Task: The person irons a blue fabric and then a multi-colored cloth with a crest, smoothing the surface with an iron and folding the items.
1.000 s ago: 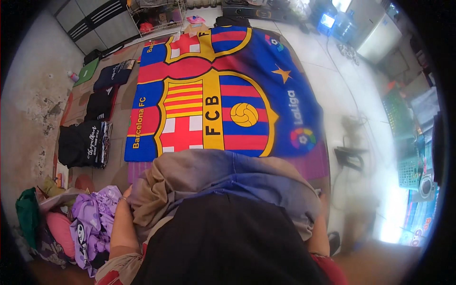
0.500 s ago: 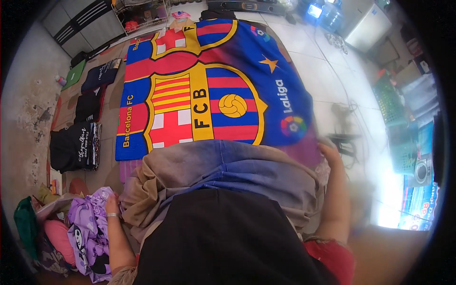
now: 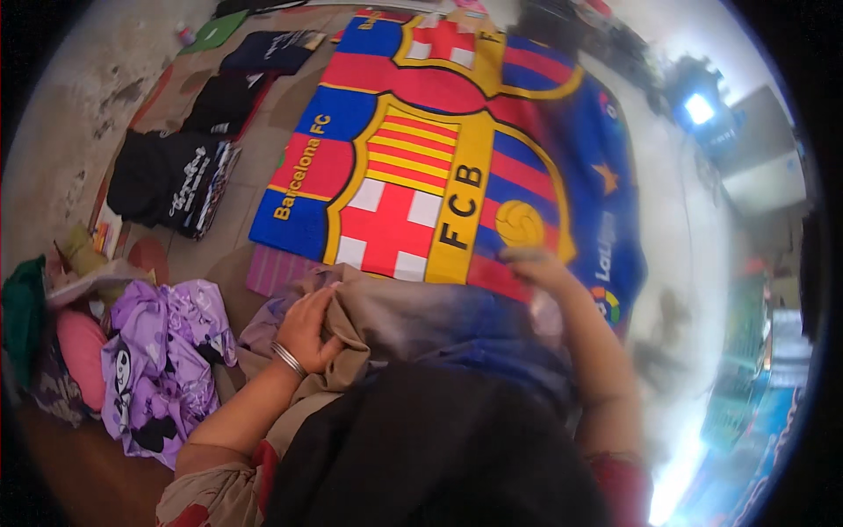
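A grey-brown and blue garment [image 3: 413, 321] lies bunched in front of me, over my lap. My left hand [image 3: 307, 329], with bangles at the wrist, grips a fold of it on the left side. My right hand [image 3: 537, 268] is blurred and rests on the garment's far right edge, where it meets a large blue, red and yellow crest blanket [image 3: 457, 167] spread on the floor. Whether the right fingers hold cloth is unclear.
A purple printed cloth [image 3: 162, 360] lies heaped at my left beside pink and green clothes [image 3: 53, 342]. Folded black garments [image 3: 171, 180] sit in a row along the blanket's left. A small striped pink mat [image 3: 277, 272] peeks out. Cluttered shelves stand at the right.
The view has swung left and down. My left hand has come up from beside the purple cloth onto the garment, and my right hand has moved in from the right edge to its top.
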`<state>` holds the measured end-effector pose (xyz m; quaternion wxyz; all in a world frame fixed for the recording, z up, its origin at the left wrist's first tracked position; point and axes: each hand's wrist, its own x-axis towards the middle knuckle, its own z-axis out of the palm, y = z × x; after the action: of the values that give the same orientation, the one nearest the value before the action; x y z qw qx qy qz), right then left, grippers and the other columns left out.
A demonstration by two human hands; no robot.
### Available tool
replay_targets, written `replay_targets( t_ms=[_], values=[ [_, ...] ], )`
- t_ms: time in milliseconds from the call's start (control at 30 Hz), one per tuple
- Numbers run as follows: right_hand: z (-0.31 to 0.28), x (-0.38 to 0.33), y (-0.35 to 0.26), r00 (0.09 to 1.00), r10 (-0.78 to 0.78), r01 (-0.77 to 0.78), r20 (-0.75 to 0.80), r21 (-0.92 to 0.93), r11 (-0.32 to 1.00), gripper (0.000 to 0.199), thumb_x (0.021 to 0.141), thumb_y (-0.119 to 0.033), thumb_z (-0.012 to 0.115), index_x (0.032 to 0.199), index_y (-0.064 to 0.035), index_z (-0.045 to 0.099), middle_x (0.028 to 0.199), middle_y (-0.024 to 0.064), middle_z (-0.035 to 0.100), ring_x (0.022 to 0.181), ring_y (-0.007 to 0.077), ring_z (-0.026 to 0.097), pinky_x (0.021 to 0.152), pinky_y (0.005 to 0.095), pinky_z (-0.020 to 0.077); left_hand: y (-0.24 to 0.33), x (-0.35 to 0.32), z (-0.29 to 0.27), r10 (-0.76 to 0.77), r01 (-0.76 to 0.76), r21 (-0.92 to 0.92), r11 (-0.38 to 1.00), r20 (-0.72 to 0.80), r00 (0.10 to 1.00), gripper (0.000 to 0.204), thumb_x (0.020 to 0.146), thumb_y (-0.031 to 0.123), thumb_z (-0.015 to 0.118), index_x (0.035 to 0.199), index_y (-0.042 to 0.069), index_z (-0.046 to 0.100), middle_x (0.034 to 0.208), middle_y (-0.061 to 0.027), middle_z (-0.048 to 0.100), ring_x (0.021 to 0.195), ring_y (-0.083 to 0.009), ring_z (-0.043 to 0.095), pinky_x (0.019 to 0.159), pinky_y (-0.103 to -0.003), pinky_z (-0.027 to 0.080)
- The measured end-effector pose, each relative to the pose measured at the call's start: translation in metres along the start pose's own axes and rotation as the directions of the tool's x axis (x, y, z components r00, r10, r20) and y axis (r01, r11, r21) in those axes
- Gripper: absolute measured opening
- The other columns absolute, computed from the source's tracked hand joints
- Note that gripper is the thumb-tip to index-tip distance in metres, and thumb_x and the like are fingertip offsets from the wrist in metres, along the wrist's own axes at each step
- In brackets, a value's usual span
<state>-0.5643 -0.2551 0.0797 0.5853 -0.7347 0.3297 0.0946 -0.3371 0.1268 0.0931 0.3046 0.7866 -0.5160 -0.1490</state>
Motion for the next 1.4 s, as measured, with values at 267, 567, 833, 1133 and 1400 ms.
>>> replay_targets(
  t_ms=[267, 567, 833, 1133, 1400],
  values=[
    [0.134, 0.153, -0.125, 0.939, -0.208, 0.184, 0.276, 0.111, 0.977, 0.034, 0.077, -0.018, 0.057, 0.11, -0.0104, 0.062, 0.087, 0.0052, 0.064, 0.065, 0.0115, 0.059, 0.055, 0.0257, 0.0517, -0.009, 0.01, -0.011, 0.004, -0.004, -0.014, 1.0, 0.028, 1.0, 0.072, 0.07, 0.037, 0.062, 0.13, 0.006, 0.037, 0.125, -0.0136, 0.048, 0.114, -0.0297, 0.047, 0.097, -0.043, 0.034],
    [0.096, 0.292, -0.194, 0.944, -0.286, 0.306, -0.164, 0.113, 0.945, 0.036, 0.077, -0.02, 0.056, 0.112, -0.0123, 0.06, 0.084, 0.0034, 0.059, 0.072, 0.0137, 0.057, 0.051, 0.0286, 0.0497, -0.026, 0.017, -0.009, -0.032, 0.044, -0.105, 0.994, 0.119, 0.992, 0.069, 0.073, 0.038, 0.064, 0.13, 0.008, 0.039, 0.128, -0.0104, 0.046, 0.113, -0.0267, 0.048, 0.094, -0.04, 0.035],
    [-0.063, 0.307, -0.15, 0.705, -0.48, 0.512, -0.522, -0.093, 0.854, 0.028, 0.077, -0.017, 0.055, 0.103, -0.0089, 0.063, 0.074, 0.0052, 0.058, 0.051, 0.015, 0.054, 0.042, 0.0282, 0.042, -0.024, 0.025, -0.01, -0.039, 0.054, -0.088, 0.995, 0.166, 0.985, 0.072, 0.069, 0.035, 0.067, 0.129, 0.009, 0.039, 0.128, -0.0096, 0.047, 0.112, -0.026, 0.048, 0.093, -0.04, 0.035],
    [-0.194, 0.185, -0.026, 0.565, -0.363, 0.384, -0.741, -0.153, 0.911, 0.022, 0.078, -0.013, 0.057, 0.099, -0.0094, 0.061, 0.086, 0.0046, 0.06, 0.067, 0.0143, 0.057, 0.052, 0.0278, 0.0464, -0.024, 0.023, -0.005, -0.081, 0.092, -0.047, 0.995, 0.188, 0.979, 0.073, 0.067, 0.035, 0.067, 0.129, 0.008, 0.04, 0.127, -0.0113, 0.046, 0.114, -0.0282, 0.046, 0.094, -0.042, 0.034],
    [-0.228, 0.013, 0.106, 0.349, 0.025, 0.27, -0.937, 0.126, 0.955, 0.025, 0.079, -0.019, 0.055, 0.101, -0.0091, 0.06, 0.073, 0.0038, 0.054, 0.057, 0.0143, 0.053, 0.045, 0.0266, 0.0441, -0.031, 0.017, 0.011, -0.053, 0.053, -0.015, 0.998, 0.053, 0.997, 0.069, 0.07, 0.04, 0.062, 0.124, 0.002, 0.044, 0.119, -0.0177, 0.052, 0.109, -0.0336, 0.05, 0.09, -0.043, 0.037]
  ],
)
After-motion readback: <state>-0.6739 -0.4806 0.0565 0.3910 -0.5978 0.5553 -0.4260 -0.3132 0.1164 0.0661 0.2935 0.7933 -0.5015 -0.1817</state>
